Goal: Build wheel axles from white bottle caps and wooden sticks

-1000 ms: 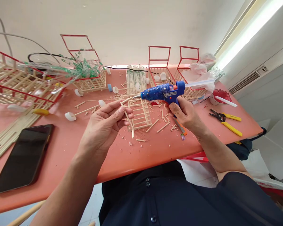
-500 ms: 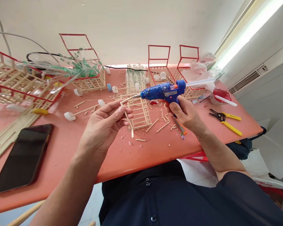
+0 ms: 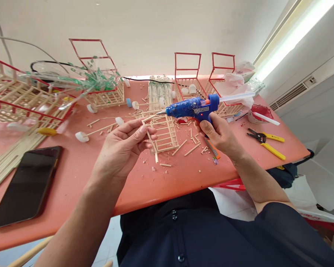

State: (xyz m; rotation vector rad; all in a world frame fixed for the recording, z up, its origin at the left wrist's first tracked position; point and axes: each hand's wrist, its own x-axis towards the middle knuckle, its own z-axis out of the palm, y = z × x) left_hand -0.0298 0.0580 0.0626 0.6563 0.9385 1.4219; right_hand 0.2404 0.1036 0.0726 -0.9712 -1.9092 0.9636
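Observation:
Between the thumb and fingers of my left hand (image 3: 128,142) is a small frame of wooden sticks (image 3: 152,143), joined at corners. My right hand (image 3: 218,131) is wrapped round the handle of a blue glue gun (image 3: 193,106), with a clear glue stick (image 3: 238,96) jutting from its back. The gun's metal nozzle points left and meets, or nearly meets, the end of the upper stick; actual contact is too fine to tell. Behind the held frame, a ladder-like wooden stick panel (image 3: 167,134) lies on the table.
Cut stick pieces (image 3: 193,149) and an orange cutter (image 3: 212,148) lie near the hands on the orange table (image 3: 144,193). Wire strippers (image 3: 264,142) lie right, a phone (image 3: 26,185) left. Miniature carts with red handles (image 3: 187,70) stand along the back, beside bundled glue sticks (image 3: 160,92).

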